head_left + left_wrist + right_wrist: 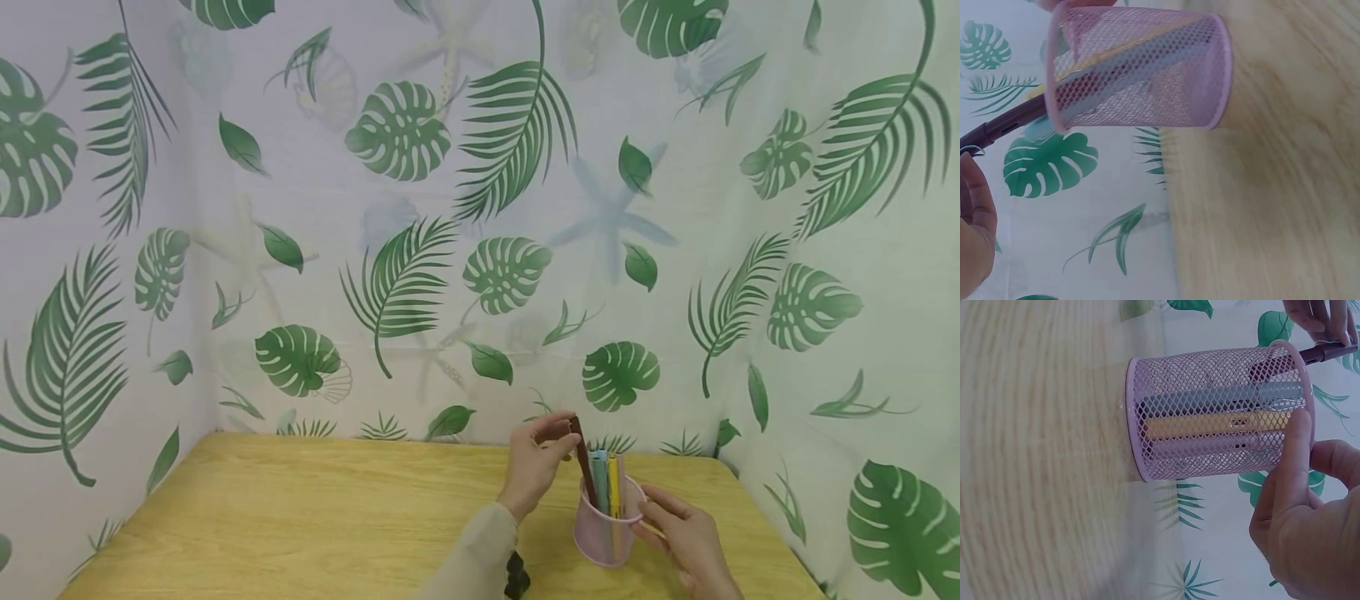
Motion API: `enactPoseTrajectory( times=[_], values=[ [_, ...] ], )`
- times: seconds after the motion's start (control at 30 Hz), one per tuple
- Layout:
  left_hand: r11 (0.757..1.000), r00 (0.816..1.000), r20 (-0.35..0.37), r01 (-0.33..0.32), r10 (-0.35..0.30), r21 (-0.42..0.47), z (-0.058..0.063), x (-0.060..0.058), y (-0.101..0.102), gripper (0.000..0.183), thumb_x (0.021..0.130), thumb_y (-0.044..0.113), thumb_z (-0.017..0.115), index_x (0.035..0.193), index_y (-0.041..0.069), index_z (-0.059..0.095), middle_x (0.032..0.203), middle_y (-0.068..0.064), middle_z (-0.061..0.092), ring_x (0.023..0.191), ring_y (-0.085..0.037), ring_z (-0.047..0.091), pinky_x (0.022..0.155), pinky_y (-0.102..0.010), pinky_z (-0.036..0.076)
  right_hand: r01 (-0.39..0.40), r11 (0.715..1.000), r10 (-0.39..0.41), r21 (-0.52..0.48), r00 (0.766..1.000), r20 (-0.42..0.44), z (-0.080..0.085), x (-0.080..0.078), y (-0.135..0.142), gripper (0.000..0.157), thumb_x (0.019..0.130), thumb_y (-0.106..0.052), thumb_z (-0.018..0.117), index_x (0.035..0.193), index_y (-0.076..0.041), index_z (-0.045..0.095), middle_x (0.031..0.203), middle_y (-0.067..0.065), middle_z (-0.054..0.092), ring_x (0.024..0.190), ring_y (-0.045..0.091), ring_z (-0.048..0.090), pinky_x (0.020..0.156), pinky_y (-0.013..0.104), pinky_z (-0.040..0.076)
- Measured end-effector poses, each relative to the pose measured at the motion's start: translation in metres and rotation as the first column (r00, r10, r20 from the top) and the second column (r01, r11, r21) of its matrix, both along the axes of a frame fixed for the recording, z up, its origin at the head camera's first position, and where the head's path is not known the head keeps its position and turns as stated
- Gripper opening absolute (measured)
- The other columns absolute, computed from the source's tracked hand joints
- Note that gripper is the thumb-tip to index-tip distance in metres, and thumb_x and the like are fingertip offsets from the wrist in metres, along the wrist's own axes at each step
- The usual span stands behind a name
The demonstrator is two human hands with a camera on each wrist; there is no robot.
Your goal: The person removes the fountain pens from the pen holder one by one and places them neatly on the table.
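Note:
A pink mesh pen holder point(592, 537) stands upright near the right side of the table. My left hand point(534, 462) pinches the upper end of a dark maroon pen point(583, 462), whose lower part leans inside the holder. At the holder's right side, my right hand point(686, 533) grips the rim with thumb and fingers; one finger lies against the mesh in the right wrist view. Inside are a yellow pen point(1197, 425), a blue-grey pen point(1210, 399) and a pinkish pen point(1204, 445). Only part of the left hand point(975, 231) shows in the left wrist view.
The wood-grain table point(322, 517) reaches back to a white cloth point(420, 392) printed with green leaves, which hangs behind and at both sides. A small black object point(516, 575) shows beside the left sleeve point(476, 550).

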State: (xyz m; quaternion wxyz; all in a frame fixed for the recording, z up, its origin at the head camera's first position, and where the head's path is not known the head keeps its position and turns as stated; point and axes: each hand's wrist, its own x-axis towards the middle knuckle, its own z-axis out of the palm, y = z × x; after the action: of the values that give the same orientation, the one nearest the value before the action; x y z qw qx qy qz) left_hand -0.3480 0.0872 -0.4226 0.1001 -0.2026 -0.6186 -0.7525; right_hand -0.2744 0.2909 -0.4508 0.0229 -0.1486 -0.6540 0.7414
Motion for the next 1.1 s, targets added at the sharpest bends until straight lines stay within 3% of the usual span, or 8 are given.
enactPoseTrajectory(
  times=[0.2, 0.43, 0.77, 1.1],
  values=[
    [0.998, 0.999, -0.025, -0.031, 0.032, 0.047, 0.01, -0.002, -0.011, 0.028, 0.086, 0.004, 0.073, 0.113, 0.01, 0.073, 0.105, -0.016, 0.072, 0.086, -0.017, 0.067, 0.066, -0.034, 0.06, -0.009, 1.0, 0.009, -0.001, 1.0, -0.013, -0.001, -0.001, 0.002, 0.056, 0.094, -0.007, 0.064, 0.143, 0.009, 0.04, 0.102, -0.006, 0.068, 0.09, 0.008, 0.068, 0.084, 0.029, 0.059],
    [0.998, 0.998, -0.025, -0.051, 0.052, 0.036, 0.014, -0.007, -0.03, 0.028, 0.086, 0.008, 0.075, 0.113, 0.014, 0.073, 0.104, -0.015, 0.073, 0.082, -0.011, 0.069, 0.064, -0.024, 0.058, -0.019, 0.999, 0.02, 0.037, 1.0, -0.021, -0.002, -0.001, 0.002, 0.056, 0.095, -0.009, 0.063, 0.144, 0.008, 0.04, 0.123, 0.005, 0.064, 0.093, 0.006, 0.067, 0.086, 0.029, 0.058],
    [0.993, 0.997, 0.069, 0.033, -0.041, 0.117, 0.001, -0.011, -0.05, 0.031, 0.085, 0.0, 0.073, 0.115, 0.002, 0.07, 0.104, -0.023, 0.071, 0.079, -0.015, 0.071, 0.076, -0.038, 0.061, -0.021, 1.0, 0.022, 0.021, 1.0, -0.02, -0.004, -0.003, 0.0, 0.056, 0.096, -0.008, 0.062, 0.144, 0.009, 0.039, 0.111, -0.002, 0.066, 0.091, 0.005, 0.066, 0.085, 0.029, 0.058],
    [0.996, 0.993, 0.107, 0.036, -0.045, 0.087, -0.008, -0.01, -0.062, 0.033, 0.086, 0.001, 0.073, 0.118, 0.001, 0.068, 0.107, -0.026, 0.069, 0.083, -0.018, 0.071, 0.078, -0.039, 0.061, -0.032, 0.998, 0.032, 0.045, 0.999, -0.019, -0.004, -0.002, 0.002, 0.056, 0.096, -0.009, 0.062, 0.144, 0.009, 0.039, 0.121, 0.004, 0.064, 0.094, 0.006, 0.065, 0.087, 0.029, 0.057]
  ],
)
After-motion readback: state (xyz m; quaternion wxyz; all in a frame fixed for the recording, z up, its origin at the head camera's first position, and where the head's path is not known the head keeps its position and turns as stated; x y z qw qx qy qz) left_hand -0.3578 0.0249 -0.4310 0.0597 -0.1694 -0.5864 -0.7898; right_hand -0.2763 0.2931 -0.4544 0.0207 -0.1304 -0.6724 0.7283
